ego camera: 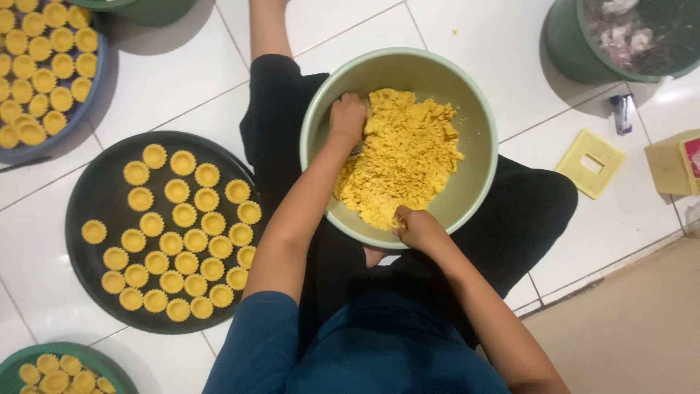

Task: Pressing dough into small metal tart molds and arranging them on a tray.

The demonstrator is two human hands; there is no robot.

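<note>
A pale green bowl (474, 109) rests on my lap, holding crumbly yellow dough (401, 157). My left hand (346, 117) is closed in a fist at the dough's left edge. A small metal utensil (356, 150) pokes out below that fist. My right hand (419, 228) grips the bowl's near rim, its thumb touching the dough. I sit on a white tiled floor in dark trousers and a blue top.
A round black tray (91, 197) with several small yellow tart shells lies to my left. A blue tray (87, 109) and a green tray (73, 352) hold more shells. At the right are a green bucket (572, 40), a yellow square lid (590, 163) and a yellow box (671, 164).
</note>
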